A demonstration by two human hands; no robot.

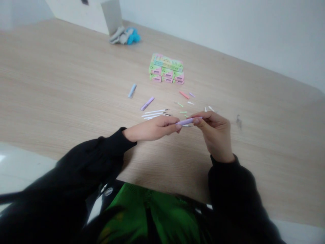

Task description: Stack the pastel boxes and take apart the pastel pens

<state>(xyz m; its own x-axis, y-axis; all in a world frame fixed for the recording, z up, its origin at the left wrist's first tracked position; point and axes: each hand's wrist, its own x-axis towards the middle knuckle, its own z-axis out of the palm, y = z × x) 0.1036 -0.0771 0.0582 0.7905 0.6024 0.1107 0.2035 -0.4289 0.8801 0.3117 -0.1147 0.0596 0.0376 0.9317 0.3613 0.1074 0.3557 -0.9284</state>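
Observation:
A purple pen barrel is held level between my two hands above the table. My left hand pinches its left end between thumb and fingers. At the other end, the thumb and fingers of my right hand close on the narrow purple tip. Just behind my left hand lie several thin white pen refills with dark tips, some partly covered by the hand. Beyond them rest a purple pen cap and a blue pen cap. Behind the barrel are small green pieces and small white pieces.
A red tube and a small purple piece lie farther back. Green and pink boxes are stacked behind them. A grey and blue cloth-like bundle sits beside a white box. A small dark object lies to the right.

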